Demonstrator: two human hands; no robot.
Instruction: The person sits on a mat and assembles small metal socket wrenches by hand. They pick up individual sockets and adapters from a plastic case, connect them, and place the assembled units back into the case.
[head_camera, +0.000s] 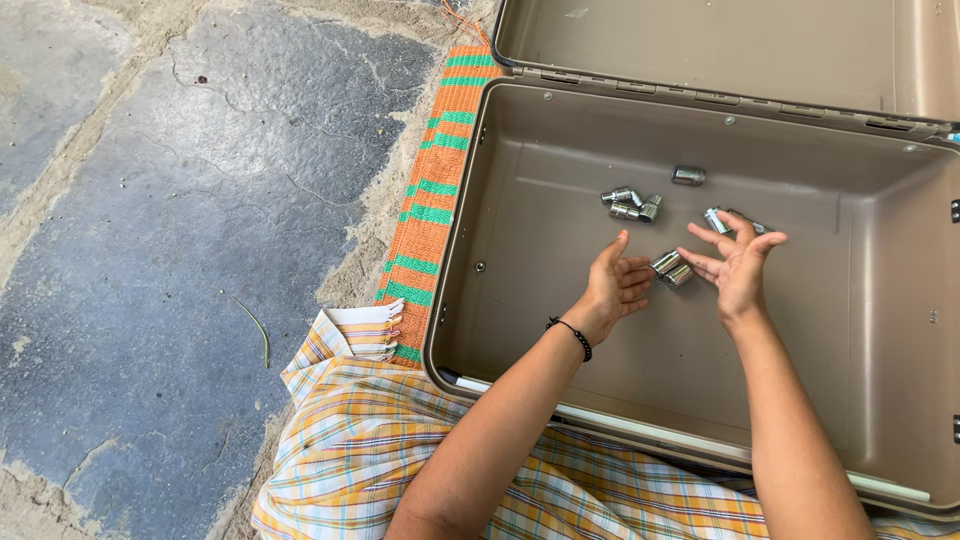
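A stone floor (180, 200) of grey slabs spreads out to the left of the big open case (520, 170), which is the largest made thing here: one brown box with its lid (700, 45) thrown back beyond it and its deep tray facing up. Under the case's left edge lies one woven mat (430, 200), orange with green bands, poking out along that side. At the case's near rim, a checked cloth (350, 450) in yellow, orange and blue covers the person's lap, one corner folded toward the mat.

Two bare forearms reach over the near rim into the tray. The left hand (612, 285) carries a dark beaded bracelet (572, 335) at the wrist; its palm is turned inward, fingers spread and loose, gripping nothing. The right hand (738, 262) faces it, also spread and slack, nothing clamped in it.

On the case's floor I count small shiny metal sockets in four spots. One pair of sockets (672, 268) sits between the two hands, just beside the left fingertips; whether either hand touches it I cannot tell. A cluster of three sockets (630, 204) lies farther in toward the lid. A single socket (688, 176) rests beyond that cluster, closest to the hinge side. Behind the right hand's fingers, a partly hidden socket (716, 220) shows; how many lie there I cannot tell.
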